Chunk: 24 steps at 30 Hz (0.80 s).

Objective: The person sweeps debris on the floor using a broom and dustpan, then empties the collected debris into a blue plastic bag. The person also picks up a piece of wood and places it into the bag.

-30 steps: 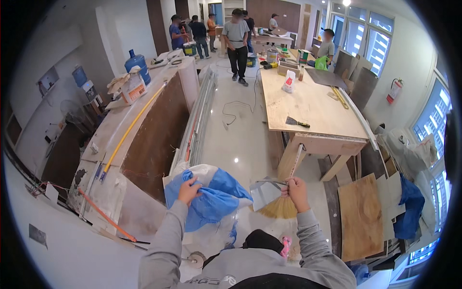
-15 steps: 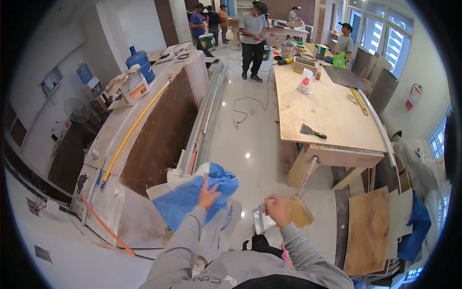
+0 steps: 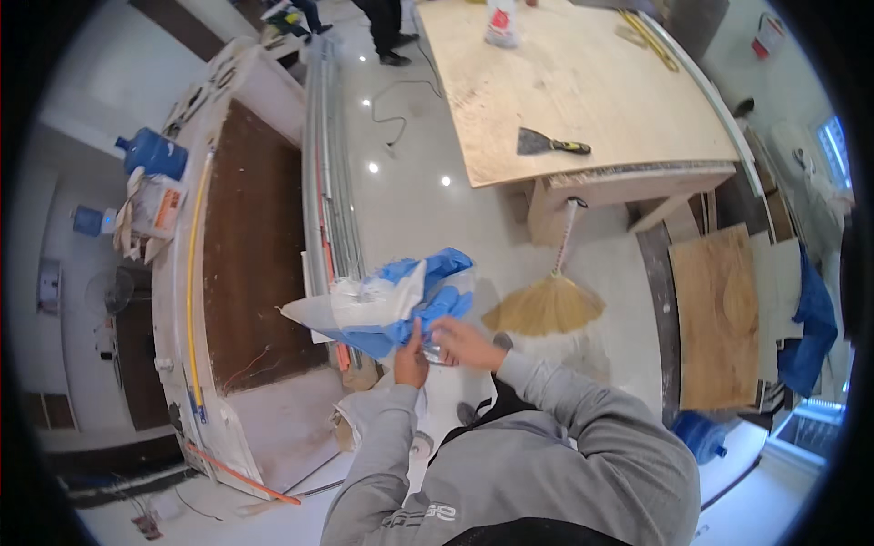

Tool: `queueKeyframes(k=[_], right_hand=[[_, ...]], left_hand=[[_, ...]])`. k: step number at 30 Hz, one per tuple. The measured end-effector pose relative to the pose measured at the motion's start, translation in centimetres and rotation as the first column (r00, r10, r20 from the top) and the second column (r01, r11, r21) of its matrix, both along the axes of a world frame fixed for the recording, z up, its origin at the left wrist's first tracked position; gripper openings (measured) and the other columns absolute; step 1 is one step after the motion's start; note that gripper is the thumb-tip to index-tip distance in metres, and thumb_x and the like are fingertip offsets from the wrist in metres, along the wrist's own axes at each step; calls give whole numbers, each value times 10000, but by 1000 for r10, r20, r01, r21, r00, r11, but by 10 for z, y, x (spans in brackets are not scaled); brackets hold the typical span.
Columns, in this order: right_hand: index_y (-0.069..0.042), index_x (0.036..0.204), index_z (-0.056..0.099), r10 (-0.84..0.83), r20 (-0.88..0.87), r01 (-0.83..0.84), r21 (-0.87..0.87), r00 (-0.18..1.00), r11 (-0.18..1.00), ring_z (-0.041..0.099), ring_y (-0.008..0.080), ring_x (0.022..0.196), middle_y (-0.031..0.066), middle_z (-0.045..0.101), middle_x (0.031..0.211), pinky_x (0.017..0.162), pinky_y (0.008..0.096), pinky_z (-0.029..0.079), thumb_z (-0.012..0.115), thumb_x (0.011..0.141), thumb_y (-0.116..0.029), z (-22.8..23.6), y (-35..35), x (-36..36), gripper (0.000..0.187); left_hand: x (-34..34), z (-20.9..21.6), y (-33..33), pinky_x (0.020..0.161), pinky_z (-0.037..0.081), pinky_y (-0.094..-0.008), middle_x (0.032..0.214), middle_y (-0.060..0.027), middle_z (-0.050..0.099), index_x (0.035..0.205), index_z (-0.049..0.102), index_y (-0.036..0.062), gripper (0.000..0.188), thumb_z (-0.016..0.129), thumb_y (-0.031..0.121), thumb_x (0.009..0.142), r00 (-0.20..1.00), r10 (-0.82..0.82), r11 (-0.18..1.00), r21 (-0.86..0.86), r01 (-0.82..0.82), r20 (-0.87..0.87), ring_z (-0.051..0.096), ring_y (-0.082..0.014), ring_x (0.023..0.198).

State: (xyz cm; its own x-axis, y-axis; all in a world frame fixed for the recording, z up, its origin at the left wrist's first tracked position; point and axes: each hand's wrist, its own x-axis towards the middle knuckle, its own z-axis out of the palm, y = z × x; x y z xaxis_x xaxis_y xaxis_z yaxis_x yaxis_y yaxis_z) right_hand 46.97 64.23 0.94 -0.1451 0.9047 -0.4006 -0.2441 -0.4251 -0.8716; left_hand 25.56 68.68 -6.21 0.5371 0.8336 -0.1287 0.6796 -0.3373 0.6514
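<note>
In front of my body a blue and white woven sack (image 3: 378, 305) hangs crumpled, its folds bunched toward me. My left hand (image 3: 411, 364) is closed on the near edge of the sack, thumb pointing up. Right beside it, my right hand (image 3: 466, 344) has its fingers bent in against the blue folds. A small piece of a clear, greyish plastic packet (image 3: 440, 355) shows under the right fingers. Most of the packet is hidden by the hands and the sack.
A broom (image 3: 546, 305) leans against the plywood table (image 3: 583, 100), which carries a putty knife (image 3: 551, 143) and a white bag (image 3: 501, 25). Metal channels (image 3: 330, 182) lie along the brown-panelled counter (image 3: 250, 246) at left. A wooden board (image 3: 715, 318) leans at right.
My right hand has moved left with the plastic packet, up to the sack and my left hand. The sack has been gathered closer, showing more white. The view has tilted down.
</note>
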Motion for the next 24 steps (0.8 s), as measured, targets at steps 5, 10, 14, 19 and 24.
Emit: queueKeyframes(k=[5, 10, 14, 19, 24], right_hand=[[-47, 1077, 576, -689, -89, 637, -310, 720, 706, 568, 179, 702, 33, 561, 802, 646, 352, 506, 452, 1011, -425, -210, 4, 172, 403], [-84, 1560, 230, -914, -384, 739, -577, 129, 347, 336, 391, 1413, 225, 318, 1549, 1173, 500, 296, 394, 967, -677, -311, -18, 395, 854], [-108, 1515, 290, -940, -329, 507, -828, -91, 241, 509, 387, 1226, 263, 420, 1388, 1032, 514, 453, 473, 886, -742, -322, 67, 391, 912], [-113, 1328, 471, -968, -248, 664, -728, -21, 173, 566, 355, 1055, 248, 520, 1217, 920, 480, 527, 495, 944, -599, -327, 93, 368, 620], [-59, 1027, 568, -885, -463, 686, -633, 35, 359, 626, 306, 865, 180, 621, 950, 754, 438, 567, 488, 993, -301, -354, 47, 329, 257]], left_hand=[[15, 27, 15, 841, 537, -349, 1034, -263, 702, 1558, 361, 158, 657, 431, -86, 953, 965, 75, 979, 164, -118, 250, 727, -291, 922], [20, 31, 32, 864, 519, -343, 1035, -226, 715, 1550, 376, 150, 645, 502, -36, 945, 993, 66, 979, 185, -84, 103, 715, -289, 982], [-20, 24, 19, 839, 530, -414, 1001, -246, 710, 1562, 345, 179, 645, 544, 71, 959, 981, 193, 970, 159, -186, -33, 704, -386, 940], [-33, 7, 9, 772, 535, -481, 915, -267, 689, 1551, 361, 192, 616, 567, 162, 971, 958, 253, 967, 73, -245, -135, 671, -457, 830], [-38, 7, 6, 845, 524, -419, 1040, -284, 678, 1555, 357, 175, 623, 561, 115, 969, 957, 276, 956, -83, -283, -84, 686, -413, 961]])
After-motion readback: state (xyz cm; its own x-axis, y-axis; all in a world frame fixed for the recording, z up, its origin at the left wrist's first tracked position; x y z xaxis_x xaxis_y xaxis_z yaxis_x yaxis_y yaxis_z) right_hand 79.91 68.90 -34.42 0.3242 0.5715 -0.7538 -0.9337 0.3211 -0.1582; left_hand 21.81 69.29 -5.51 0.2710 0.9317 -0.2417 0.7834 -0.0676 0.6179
